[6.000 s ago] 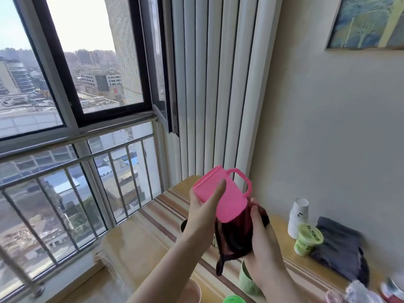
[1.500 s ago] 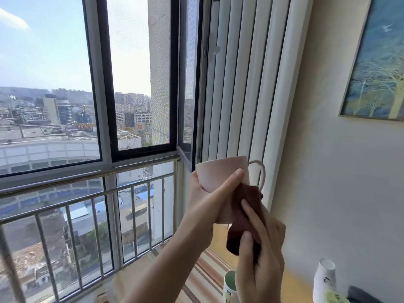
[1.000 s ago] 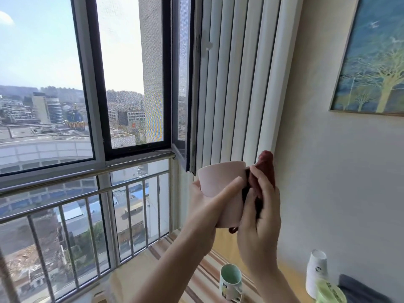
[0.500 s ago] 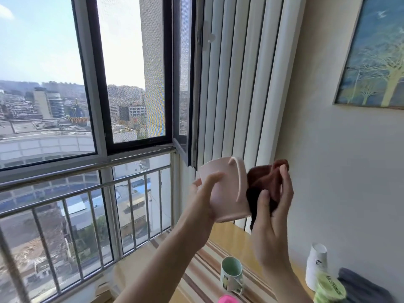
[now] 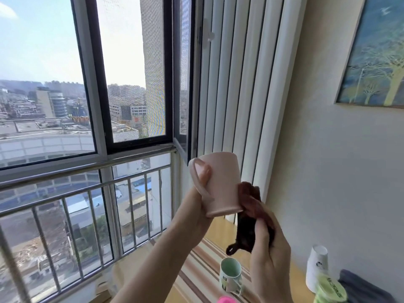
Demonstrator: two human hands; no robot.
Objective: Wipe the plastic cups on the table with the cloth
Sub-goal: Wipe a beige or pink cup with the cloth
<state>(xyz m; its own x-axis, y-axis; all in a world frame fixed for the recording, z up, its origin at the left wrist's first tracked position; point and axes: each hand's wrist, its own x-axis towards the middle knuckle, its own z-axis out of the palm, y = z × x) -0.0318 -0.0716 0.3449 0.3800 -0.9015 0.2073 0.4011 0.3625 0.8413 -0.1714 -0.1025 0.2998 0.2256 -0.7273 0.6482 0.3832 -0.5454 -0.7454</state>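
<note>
I hold a pale pink plastic cup (image 5: 220, 184) upside down, high above the table, in front of the window corner. My left hand (image 5: 196, 211) grips it from behind, with a finger showing through the handle on the cup's left side. My right hand (image 5: 267, 256) is closed on a dark red cloth (image 5: 249, 213), which touches the cup's lower right side near the rim. On the table below stand a mint green cup (image 5: 230, 274) and the top of a bright pink cup (image 5: 226, 300) at the bottom edge.
The striped wooden table (image 5: 196, 265) runs under the window railing (image 5: 87, 184). At the right stand a stack of white paper cups (image 5: 317, 267), a green lidded tub (image 5: 331, 290) and a folded grey cloth (image 5: 363, 289). White vertical blinds and a framed picture (image 5: 376, 53) are behind.
The pale pink cup has been turned so its handle moved from the right side to the left. The cloth has dropped from the cup's upper side to its lower right.
</note>
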